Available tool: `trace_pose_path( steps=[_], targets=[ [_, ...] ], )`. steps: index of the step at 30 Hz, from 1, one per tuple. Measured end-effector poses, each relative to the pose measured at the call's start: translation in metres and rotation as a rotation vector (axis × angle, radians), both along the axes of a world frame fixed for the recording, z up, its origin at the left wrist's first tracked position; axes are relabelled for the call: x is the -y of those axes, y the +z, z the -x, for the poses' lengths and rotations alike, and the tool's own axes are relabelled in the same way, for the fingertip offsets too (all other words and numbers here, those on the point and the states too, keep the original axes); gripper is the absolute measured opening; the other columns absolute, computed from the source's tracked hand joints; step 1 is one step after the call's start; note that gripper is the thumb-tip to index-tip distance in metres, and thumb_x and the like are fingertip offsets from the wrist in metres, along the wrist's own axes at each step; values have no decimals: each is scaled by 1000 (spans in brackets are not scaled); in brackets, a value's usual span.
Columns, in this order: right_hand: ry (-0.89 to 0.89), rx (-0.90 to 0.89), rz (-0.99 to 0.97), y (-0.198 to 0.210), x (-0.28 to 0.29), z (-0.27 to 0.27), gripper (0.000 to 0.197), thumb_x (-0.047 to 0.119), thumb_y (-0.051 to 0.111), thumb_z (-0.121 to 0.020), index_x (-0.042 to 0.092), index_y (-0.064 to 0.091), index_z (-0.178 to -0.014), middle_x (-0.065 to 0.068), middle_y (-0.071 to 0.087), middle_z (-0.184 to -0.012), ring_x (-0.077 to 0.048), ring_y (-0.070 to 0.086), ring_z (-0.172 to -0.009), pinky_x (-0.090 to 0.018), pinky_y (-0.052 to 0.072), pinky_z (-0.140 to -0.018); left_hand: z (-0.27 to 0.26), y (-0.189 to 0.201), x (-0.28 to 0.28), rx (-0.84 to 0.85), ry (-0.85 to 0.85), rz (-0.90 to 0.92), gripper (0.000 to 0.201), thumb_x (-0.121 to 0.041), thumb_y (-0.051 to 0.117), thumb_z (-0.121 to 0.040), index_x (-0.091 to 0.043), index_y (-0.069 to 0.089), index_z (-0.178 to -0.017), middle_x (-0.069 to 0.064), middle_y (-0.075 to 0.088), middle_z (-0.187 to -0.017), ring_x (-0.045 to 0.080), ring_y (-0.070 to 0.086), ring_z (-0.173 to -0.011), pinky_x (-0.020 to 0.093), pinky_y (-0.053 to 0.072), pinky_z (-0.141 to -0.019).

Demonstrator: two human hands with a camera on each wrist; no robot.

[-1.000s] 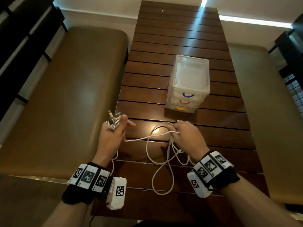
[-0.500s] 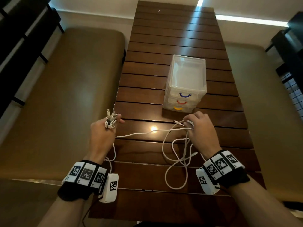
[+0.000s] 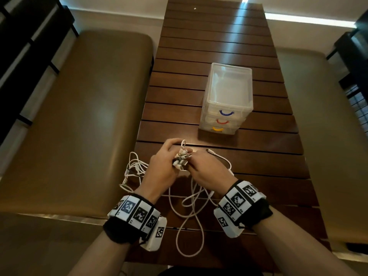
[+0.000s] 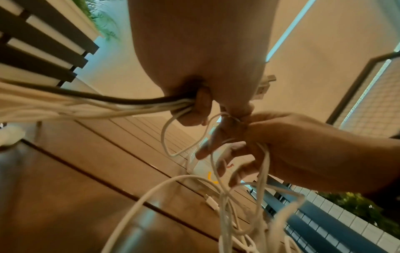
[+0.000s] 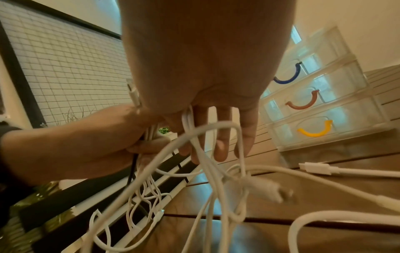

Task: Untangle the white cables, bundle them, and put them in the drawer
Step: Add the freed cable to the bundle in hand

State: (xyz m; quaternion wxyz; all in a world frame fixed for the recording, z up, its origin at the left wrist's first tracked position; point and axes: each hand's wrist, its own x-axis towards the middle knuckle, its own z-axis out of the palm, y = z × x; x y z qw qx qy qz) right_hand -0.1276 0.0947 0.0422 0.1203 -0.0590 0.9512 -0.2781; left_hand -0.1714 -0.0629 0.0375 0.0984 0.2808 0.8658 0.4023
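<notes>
Above table [image 3: 229,160]: left hand [image 3: 162,170], apparently right hand [image 3: 209,172] too, pinching white cables [image 3: 182,159].

Plastic on polished wood

You see smooth white plastic-sheathed cables [image 3: 190,206] on a glossy slatted wooden table [image 3: 219,46], a clear glossy plastic drawer unit [image 3: 229,92] at frame centre, and matt padded benches [image 3: 89,116] either side.

A long dark-brown slatted wooden table [image 3: 209,46] ran away from the camera; an olive-tan padded bench [image 3: 89,116] lay along its left side and a similar tan bench [image 3: 326,136] along its right. A dark slatted railing [image 3: 23,46] stood beyond the left bench; a dark-framed wire-mesh grid panel [image 5: 71,68] showed in the right wrist view, with green foliage [image 4: 357,208] low in the left wrist view.
</notes>
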Motion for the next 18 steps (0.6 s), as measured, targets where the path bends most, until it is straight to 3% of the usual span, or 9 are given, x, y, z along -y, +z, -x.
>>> trace_pose_path(
  steps=[4, 6, 8, 9, 11, 14, 18],
  targets=[
    [-80, -35, -64, 3, -8, -4, 23, 29, 45, -101, 18, 65, -101, 4, 59, -98, -10, 46, -88, -31, 44, -80, 11, 8, 3, -44, -46, 210, 26, -13, 64, -92, -20, 64, -117, -12, 48, -143, 15, 63, -109, 40, 49, -100],
    [-116, -51, -125, 3, -16, -6, 28, 32, 45, -102, 16, 67, -100, 5, 58, -100, -8, 44, -90, -25, 40, -78, 12, 14, 5, -65, -65, 232, 19, -13, 62, -93, -24, 65, -109, -12, 60, -122, 14, 64, -98, 32, 50, -91],
    [-152, -91, -208, 6, -24, -7, 31, 36, 46, -101, 16, 70, -99, 3, 57, -105, -9, 46, -91, -23, 43, -75, 17, 17, 12, -91, 40, 131, 16, -11, 61, -94, -26, 65, -97, -13, 63, -96, 6, 60, -84, 19, 48, -76],
    [-174, -116, -258, 7, -28, -6, 32, 37, 47, -100, 16, 71, -99, 2, 57, -108, -11, 47, -93, -25, 46, -76, 22, 17, 16, -103, 135, 50, 17, -9, 60, -94, -22, 69, -100, -10, 66, -95, 4, 59, -84, 14, 47, -75],
    [-220, -135, -368, 10, -35, -5, 32, 39, 49, -98, 18, 71, -103, -1, 57, -114, -16, 49, -101, -31, 49, -81, 34, 16, 24, -109, 312, -85, 20, -7, 57, -96, -14, 71, -108, -2, 70, -99, 4, 63, -87, 17, 50, -75],
    [-353, -186, -465, 16, -41, -4, 27, 38, 55, -94, 18, 72, -101, -6, 56, -118, -23, 50, -107, -37, 47, -84, 42, 16, 31, -109, 477, -175, 16, -17, 54, -101, -18, 70, -100, -12, 65, -83, -2, 59, -71, 14, 45, -60],
    [-480, -130, -519, 20, -51, -3, 23, 37, 62, -90, 17, 71, -99, -9, 48, -128, -27, 45, -114, -41, 45, -89, 49, 24, 37, 14, 737, -384, 35, -47, 50, -99, -27, 59, -72, -6, 62, -72, 15, 61, -69, 35, 50, -63]
  ],
)
